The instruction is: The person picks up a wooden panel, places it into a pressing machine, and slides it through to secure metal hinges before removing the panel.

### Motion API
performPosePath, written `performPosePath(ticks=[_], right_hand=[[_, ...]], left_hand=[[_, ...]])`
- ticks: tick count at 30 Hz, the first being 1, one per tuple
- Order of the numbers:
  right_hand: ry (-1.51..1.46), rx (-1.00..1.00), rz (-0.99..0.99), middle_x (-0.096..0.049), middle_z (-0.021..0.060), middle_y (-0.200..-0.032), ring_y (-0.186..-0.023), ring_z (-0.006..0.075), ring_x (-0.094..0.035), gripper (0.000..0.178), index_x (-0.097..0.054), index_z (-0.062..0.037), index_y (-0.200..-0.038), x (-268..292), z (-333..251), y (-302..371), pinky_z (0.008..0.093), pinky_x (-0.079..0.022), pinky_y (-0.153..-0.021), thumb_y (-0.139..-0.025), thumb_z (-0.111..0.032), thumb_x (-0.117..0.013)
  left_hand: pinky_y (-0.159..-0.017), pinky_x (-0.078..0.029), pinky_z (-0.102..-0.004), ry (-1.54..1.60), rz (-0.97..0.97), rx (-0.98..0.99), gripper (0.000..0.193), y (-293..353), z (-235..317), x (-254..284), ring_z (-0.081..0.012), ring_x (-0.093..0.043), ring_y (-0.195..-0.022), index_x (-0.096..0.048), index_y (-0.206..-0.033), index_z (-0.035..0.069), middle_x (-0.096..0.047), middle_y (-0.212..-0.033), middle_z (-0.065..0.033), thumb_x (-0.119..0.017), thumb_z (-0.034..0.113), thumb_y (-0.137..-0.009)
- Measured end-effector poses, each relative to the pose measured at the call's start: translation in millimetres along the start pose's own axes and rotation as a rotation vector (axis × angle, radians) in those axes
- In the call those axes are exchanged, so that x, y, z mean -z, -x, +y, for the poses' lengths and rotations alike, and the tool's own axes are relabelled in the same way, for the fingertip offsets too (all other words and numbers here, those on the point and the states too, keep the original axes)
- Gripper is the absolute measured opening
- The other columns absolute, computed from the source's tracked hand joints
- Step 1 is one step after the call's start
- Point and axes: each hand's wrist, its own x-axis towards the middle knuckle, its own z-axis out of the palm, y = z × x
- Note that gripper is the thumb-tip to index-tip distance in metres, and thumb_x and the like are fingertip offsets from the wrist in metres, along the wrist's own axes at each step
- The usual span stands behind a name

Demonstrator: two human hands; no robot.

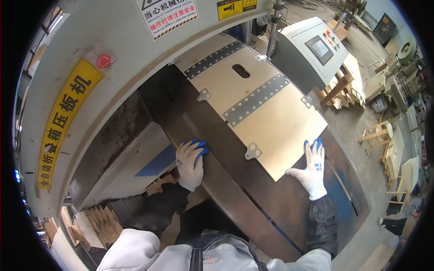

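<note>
I observe a worn grey floor [347, 124] along the right side, a low wooden frame [384, 131] standing on it. Beyond, at upper right: a pale bluish wall [380, 8], a dark box [385, 29] near it. Wooden panels [103, 223] stand lower left; a bright strip light [56, 21] shows upper left

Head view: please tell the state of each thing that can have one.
Wooden panel, flat on the dark bed
Perforated strips, flat across the panel
Metal brackets, projecting from panel edges
Left hand, gloved, bent, at bed's edge
Right hand, gloved, open, at panel's end
Screen, pale, lit or not unclear
Red button, pressed or not unclear
</note>
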Motion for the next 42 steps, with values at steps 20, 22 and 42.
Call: performPosePath(ticks=[20,22,42], right_hand=[[-1.570,-0.378,0.613,-0.069,0.0135,-0.137,-0.129,0.0267,-0.066,0.050,-0.056,0.0042,-0.148,-57,-97,-3,0.0400,-0.050,-0.112,-0.101,-0.009,-0.066],[-1.636,-0.464,0.460,-0.077,0.0107,-0.121,-0.113,0.0244,-0.075,0.036,-0.067,0.0023,-0.136,-58,-80,-4,0.0382,-0.059,-0.099,-0.104,-0.016,-0.069],[-1.657,-0.282,0.368,-0.077,0.0119,-0.116,-0.102,0.0217,-0.077,0.030,-0.070,0.0043,-0.127,-67,-44,-5,0.0355,-0.062,-0.090,-0.104,-0.016,-0.072]], left_hand=[[-0.112,-0.043,-0.0564,0.096,0.219,-0.095,0.036,12,-14,-20,-0.0412,-0.060,-0.129,-0.068,-0.126,0.005,-0.070,-0.135,-0.0140,-0.065,0.002,-0.090],[-0.111,-0.044,-0.0550,0.126,0.223,-0.095,0.037,12,-8,-24,-0.0423,-0.059,-0.130,-0.068,-0.127,0.002,-0.069,-0.136,-0.0158,-0.064,0.000,-0.090],[-0.110,-0.046,-0.0534,0.397,-0.034,-0.097,0.044,197,33,24,-0.0430,-0.061,-0.127,-0.072,-0.122,0.006,-0.071,-0.131,-0.0155,-0.067,-0.005,-0.080]])
